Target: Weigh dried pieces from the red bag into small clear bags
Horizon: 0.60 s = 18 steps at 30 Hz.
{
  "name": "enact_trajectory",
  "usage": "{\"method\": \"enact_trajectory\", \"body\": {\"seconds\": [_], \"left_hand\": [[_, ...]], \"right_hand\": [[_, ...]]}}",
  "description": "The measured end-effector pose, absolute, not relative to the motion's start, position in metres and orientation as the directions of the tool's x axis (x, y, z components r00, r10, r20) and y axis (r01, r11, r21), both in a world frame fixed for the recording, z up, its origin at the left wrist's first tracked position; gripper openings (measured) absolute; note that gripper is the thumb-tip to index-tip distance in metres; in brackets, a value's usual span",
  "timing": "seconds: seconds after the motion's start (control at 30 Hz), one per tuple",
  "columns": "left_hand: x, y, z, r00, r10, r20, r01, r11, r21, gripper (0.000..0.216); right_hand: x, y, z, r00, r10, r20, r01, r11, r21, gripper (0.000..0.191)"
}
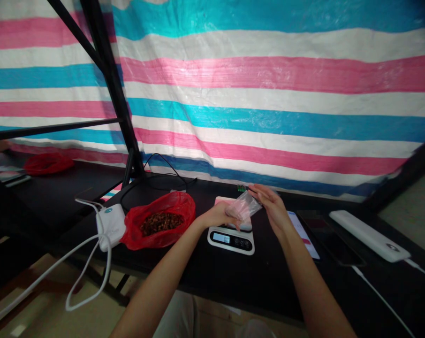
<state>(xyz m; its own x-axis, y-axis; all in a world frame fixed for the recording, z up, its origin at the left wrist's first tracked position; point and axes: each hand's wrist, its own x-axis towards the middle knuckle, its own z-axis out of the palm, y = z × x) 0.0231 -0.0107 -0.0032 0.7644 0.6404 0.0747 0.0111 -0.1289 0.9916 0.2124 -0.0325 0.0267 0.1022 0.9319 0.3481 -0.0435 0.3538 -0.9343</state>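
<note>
A small clear plastic bag [246, 205] is held above a white digital kitchen scale [249, 249]. My left hand [216, 216] grips the bag's lower left side, with the thumb and fingers closed on the film. At its upper right edge, the fingers of my right hand [271, 206] close on the bag. Whether anything lies inside the bag I cannot make out. The scale's lit display [221, 238] faces me; its digits are too small to read surely. To the left, an open red plastic bag [179, 204] holds many small brown dried pieces [161, 224].
A white power strip [111, 225] with looping cables stands left of the red bag. On the right lie a phone with a lit screen [304, 237], a dark phone [332, 239] and a white power bank [369, 234]. A black metal frame post [116, 89] rises before a striped sheet.
</note>
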Motion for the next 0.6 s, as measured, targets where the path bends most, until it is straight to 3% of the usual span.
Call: {"method": "enact_trajectory", "body": {"seconds": [0.13, 0.23, 0.33, 0.5, 0.6], "left_hand": [[0.026, -0.011, -0.010, 0.769, 0.636, 0.066, 0.018, -0.124, 0.992, 0.027], [0.027, -0.011, -0.011, 0.772, 0.632, 0.065, 0.027, -0.134, 0.991, 0.028], [0.025, -0.011, -0.006, 0.769, 0.631, 0.102, -0.024, -0.131, 0.991, 0.031], [0.021, -0.013, 0.010, 0.581, 0.789, 0.200, -0.063, -0.201, 0.978, 0.035], [0.020, -0.012, 0.012, 0.488, 0.842, 0.228, -0.026, -0.247, 0.969, 0.037]], "right_hand": [[0.212, -0.032, 0.027, 0.023, 0.950, 0.311, 0.084, 0.308, -0.948, 0.050], [0.206, -0.031, 0.024, 0.106, 0.956, 0.275, 0.123, 0.261, -0.957, 0.041], [0.204, -0.033, 0.024, 0.201, 0.930, 0.308, 0.057, 0.303, -0.951, 0.036], [0.206, -0.034, 0.026, 0.186, 0.926, 0.329, 0.012, 0.333, -0.943, 0.045], [0.203, -0.031, 0.020, 0.122, 0.951, 0.283, 0.084, 0.274, -0.958, 0.036]]}}
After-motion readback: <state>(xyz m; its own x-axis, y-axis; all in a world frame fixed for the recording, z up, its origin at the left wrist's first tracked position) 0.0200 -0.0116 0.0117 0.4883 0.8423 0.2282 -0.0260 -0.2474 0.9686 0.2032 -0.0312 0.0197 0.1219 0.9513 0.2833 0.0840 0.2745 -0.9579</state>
